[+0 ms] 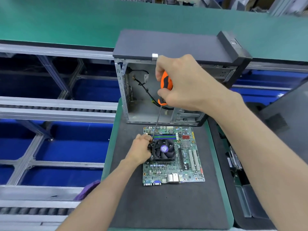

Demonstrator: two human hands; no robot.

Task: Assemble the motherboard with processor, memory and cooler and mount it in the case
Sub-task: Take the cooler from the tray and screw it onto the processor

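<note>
The left hand point(141, 151) covers the cooler's point(164, 150) left edge, hiding the screwdriver point(165, 87) tip; board point(173, 155) markings too small to read.

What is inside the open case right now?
Inside the case run loose black cables along its bare metal floor, with no board mounted. The right hand and screwdriver cover part of the interior.

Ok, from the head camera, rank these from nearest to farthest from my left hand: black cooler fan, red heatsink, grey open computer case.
1. Black cooler fan: touching the left hand, on its right.
2. Red heatsink: further right on the board.
3. Grey open computer case: behind the board.
</note>
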